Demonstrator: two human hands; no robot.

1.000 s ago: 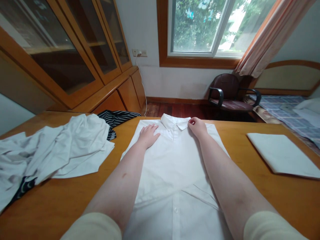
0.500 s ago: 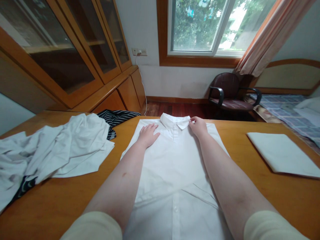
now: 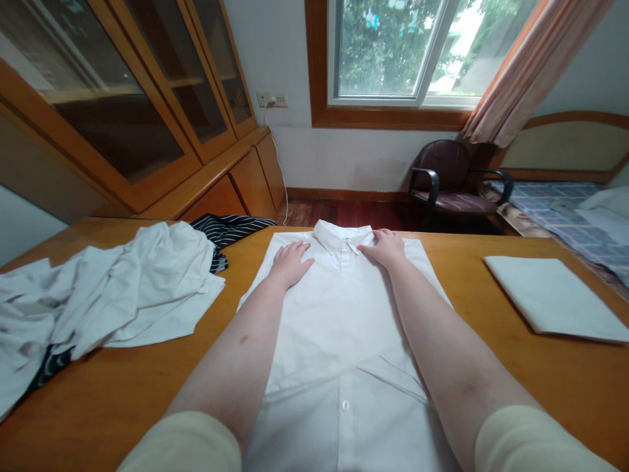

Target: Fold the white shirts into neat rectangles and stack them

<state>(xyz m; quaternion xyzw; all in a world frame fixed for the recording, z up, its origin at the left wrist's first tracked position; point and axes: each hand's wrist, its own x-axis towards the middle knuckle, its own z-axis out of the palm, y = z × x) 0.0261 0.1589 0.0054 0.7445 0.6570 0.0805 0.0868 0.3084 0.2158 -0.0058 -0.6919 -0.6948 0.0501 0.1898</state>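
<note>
A white button-up shirt (image 3: pixel 339 314) lies front side up on the table, its collar (image 3: pixel 339 237) at the far edge. My left hand (image 3: pixel 291 262) rests flat on the shirt's left shoulder, fingers spread. On the other side, my right hand (image 3: pixel 386 248) lies over the right collar point and shoulder. Its thumb is stretched out at the collar tip, apart from the fingers, and part of that collar side is hidden beneath it. Creases run across the shirt's middle, above a button on the front placket.
To the left, crumpled white clothes (image 3: pixel 142 282) lie with a black striped garment (image 3: pixel 230 228). A folded white cloth (image 3: pixel 555 295) sits on the wooden table (image 3: pixel 472 282) at right. Beyond are a glass-door cabinet (image 3: pixel 196 157), an armchair (image 3: pixel 445 177) and a bed (image 3: pixel 565 210).
My right hand has gone from pinching the right collar point to lying over it, its thumb now stretched left and the collar pressed flatter. My left hand stays in place.
</note>
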